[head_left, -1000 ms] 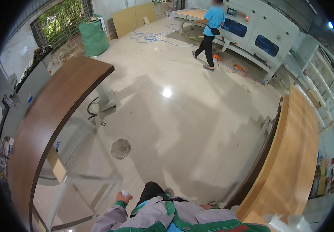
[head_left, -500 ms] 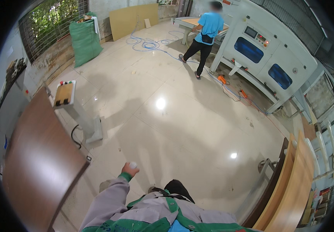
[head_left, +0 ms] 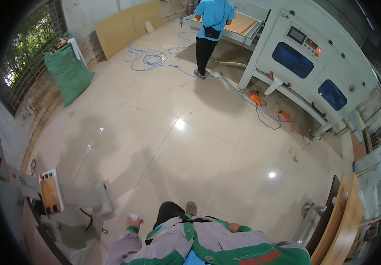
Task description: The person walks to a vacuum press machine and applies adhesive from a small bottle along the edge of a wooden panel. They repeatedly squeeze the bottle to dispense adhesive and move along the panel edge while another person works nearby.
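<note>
Your left hand shows low in the frame, a little left of the centre, in a pale glove; it is too small to tell if its fingers are spread or pressed together, and it seems to hold nothing. The nearest thing to it is the small control panel with coloured buttons on the grey machine stand, which lies to the lower left of the frame, to the left of this hand and apart from it, with its long axis running up and down the picture. Your right hand is hidden under the jacket, so the left one is the nearer.
</note>
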`<state>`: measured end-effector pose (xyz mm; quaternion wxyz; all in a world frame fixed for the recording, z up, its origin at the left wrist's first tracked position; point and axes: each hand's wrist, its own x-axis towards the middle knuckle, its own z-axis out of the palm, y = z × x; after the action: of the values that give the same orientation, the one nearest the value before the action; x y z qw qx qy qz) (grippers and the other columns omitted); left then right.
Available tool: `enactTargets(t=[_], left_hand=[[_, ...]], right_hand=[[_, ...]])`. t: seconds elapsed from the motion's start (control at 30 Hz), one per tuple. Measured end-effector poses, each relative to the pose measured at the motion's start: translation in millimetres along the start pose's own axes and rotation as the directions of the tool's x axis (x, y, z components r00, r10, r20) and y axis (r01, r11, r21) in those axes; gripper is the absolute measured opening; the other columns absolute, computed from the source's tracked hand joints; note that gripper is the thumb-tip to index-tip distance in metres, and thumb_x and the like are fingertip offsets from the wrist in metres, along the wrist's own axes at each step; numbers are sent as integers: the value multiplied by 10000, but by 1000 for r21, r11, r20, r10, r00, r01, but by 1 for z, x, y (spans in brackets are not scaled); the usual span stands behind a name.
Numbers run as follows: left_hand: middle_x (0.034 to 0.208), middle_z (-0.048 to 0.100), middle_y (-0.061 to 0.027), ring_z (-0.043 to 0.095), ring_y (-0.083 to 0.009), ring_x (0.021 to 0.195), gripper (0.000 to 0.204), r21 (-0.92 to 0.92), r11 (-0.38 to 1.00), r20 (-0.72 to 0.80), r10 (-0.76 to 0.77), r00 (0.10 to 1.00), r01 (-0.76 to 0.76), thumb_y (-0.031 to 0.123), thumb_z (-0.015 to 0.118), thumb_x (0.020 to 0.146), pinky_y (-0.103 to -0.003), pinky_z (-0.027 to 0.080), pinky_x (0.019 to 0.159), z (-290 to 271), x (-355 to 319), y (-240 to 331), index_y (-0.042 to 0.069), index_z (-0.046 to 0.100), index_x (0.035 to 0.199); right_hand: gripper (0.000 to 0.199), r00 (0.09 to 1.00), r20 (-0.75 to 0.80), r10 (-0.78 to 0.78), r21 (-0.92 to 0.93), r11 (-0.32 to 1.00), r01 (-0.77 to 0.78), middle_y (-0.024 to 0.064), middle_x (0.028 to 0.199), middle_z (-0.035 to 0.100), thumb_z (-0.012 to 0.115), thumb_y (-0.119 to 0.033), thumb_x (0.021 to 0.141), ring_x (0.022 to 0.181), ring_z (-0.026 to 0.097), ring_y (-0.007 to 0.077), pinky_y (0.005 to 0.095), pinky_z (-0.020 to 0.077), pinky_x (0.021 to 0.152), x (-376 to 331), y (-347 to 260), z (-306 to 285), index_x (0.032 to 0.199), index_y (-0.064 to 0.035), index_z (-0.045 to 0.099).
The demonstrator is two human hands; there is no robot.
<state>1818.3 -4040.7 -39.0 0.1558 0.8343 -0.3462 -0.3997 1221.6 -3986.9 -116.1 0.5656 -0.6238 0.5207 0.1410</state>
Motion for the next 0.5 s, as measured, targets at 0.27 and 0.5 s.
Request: enactTargets(t=[0.27, 0.5], left_hand=[[834, 730, -136, 712, -301, 766, 380, -16, 929, 94, -367, 926, 370, 184, 840, 628, -441, 573, 719, 24, 160, 77, -8, 661, 902], [874, 731, -158, 706, -332, 806, 471, -27, 999, -34, -45, 998, 44, 245, 864, 630, -462, 578, 778, -36, 490, 367, -6, 638, 959]], right_hand=[[641, 991, 133, 10, -243, 970, 23, 201, 1369, 638, 448, -585, 993, 1220, 616, 400, 456, 497, 1038, 160, -96, -308, 1438, -146, 588], [506, 949, -131, 287, 196, 946, -259, 156, 1142, 737, 550, -489, 983, 940, 727, 331, 422, 597, 822, 297, -225, -548, 1297, -121, 698]])
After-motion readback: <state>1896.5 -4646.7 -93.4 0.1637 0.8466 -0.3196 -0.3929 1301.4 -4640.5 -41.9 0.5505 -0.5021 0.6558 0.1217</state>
